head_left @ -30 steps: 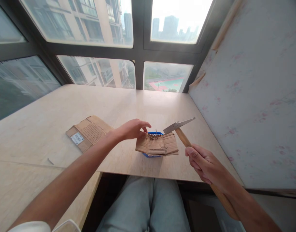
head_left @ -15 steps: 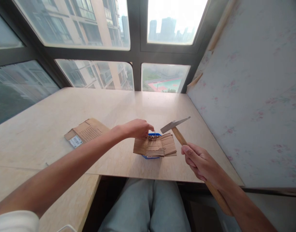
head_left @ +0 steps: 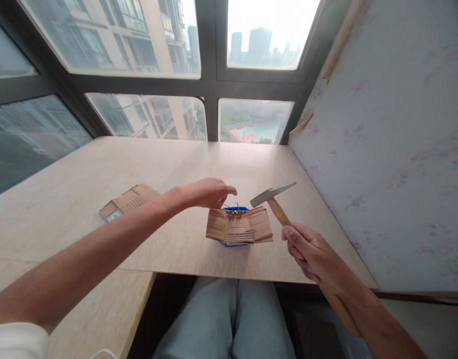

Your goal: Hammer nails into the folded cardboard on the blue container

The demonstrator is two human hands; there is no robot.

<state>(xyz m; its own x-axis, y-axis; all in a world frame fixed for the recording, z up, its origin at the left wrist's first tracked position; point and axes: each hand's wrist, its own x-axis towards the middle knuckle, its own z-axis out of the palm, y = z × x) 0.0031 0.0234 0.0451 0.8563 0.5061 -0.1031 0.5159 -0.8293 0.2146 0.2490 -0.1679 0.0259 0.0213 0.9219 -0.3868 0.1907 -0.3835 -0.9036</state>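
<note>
My left hand (head_left: 213, 192) hovers just above the far edge of a folded stack of corrugated cardboard (head_left: 239, 230). Its index finger points right, apart from the thumb, and I see nothing gripped in it. Several thin nails (head_left: 234, 215) stick up or lean at the cardboard's far side, one close below my fingers. Beneath the cardboard, a blue container (head_left: 234, 244) shows at its front and back rims. My right hand (head_left: 305, 249) is closed around the wooden handle of a hammer (head_left: 277, 207), whose metal head is raised to the right of the cardboard.
A flat printed cardboard piece (head_left: 133, 199) lies on the tabletop (head_left: 176, 164) to the left, partly behind my left forearm. Windows (head_left: 251, 119) stand at the back, and a flowered wall (head_left: 393, 164) borders the right side. My legs (head_left: 229, 314) are below the front edge.
My left hand has lifted slightly up and away from the nails, uncovering more of them. The hammer has barely moved.
</note>
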